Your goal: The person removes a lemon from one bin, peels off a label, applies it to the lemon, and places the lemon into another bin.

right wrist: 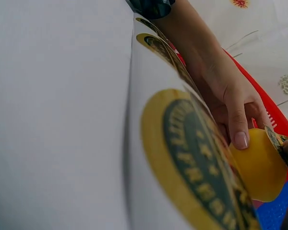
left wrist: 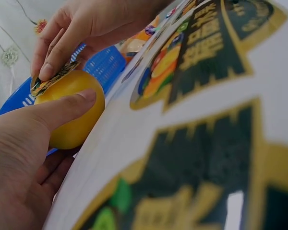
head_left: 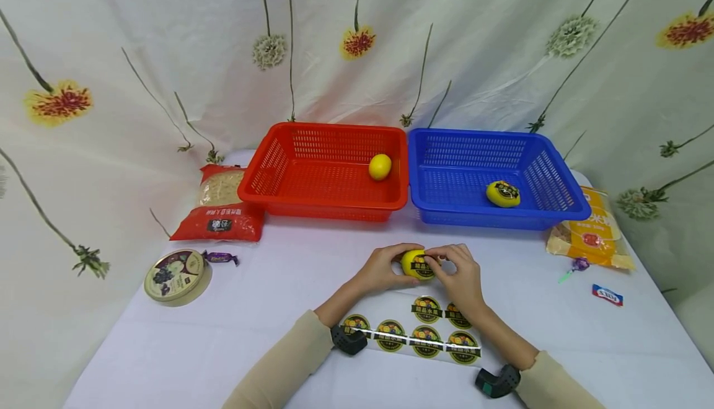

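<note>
Head view: red basket (head_left: 290, 167) and blue basket (head_left: 535, 167) flank behind; on the counter (head_left: 268, 310), left hand (head_left: 381, 268) grips a lemon (head_left: 415, 264) while right hand (head_left: 460, 276) pinches a sticker (head_left: 424, 266) onto it.

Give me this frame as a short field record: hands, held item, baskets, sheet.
left hand: holds the yellow fruit, thumb on top
right hand: presses a sticker onto the held fruit
sticker sheet: flat on the table, below the hands
red basket: one plain yellow fruit, no sticker showing
blue basket: one stickered fruit
</note>
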Demonstrator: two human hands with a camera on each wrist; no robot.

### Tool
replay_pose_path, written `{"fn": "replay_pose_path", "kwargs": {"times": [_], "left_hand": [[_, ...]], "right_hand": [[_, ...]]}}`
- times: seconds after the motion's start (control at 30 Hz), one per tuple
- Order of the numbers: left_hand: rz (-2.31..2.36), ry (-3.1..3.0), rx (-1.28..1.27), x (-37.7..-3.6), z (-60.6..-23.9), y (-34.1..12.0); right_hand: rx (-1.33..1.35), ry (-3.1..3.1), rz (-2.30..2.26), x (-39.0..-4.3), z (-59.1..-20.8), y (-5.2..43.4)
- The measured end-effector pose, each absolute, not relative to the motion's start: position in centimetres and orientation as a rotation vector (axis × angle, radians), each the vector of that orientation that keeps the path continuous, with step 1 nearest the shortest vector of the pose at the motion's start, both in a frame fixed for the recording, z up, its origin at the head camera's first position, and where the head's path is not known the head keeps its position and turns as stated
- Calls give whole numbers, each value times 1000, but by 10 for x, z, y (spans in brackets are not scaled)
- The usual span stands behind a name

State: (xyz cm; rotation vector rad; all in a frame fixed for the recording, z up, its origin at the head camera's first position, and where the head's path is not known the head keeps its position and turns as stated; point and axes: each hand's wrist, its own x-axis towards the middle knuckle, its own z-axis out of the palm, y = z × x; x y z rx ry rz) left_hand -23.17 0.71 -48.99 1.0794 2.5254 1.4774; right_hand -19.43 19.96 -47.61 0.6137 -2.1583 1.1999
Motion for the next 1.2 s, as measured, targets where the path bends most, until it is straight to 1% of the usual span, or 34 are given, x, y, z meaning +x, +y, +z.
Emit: {"fn": "replay_pose_path", "kwargs": {"times": [0.2, 0.47, 0.73, 0.83, 1.07, 1.2], "left_hand": [[1471, 2542, 1081, -231, -491, 7], [1450, 2538, 1049, -229, -487, 7], [1450, 2539, 1079, -229, -489, 5], [1450, 2540, 1079, -229, -489, 5], [1474, 2500, 1076, -230, -490, 5], [1545, 2380, 1050, -232, -491, 4]], "right_hand": [[612, -2155, 1133, -193, -477, 202], [769, -2234, 1253, -190, -479, 212], [802, -2232, 1256, -193, -482, 210], [814, -2249, 1262, -191, -478, 209], [894, -2274, 1270, -179, -449, 205], [921, -2268, 1272, -182, -457, 208]]}}
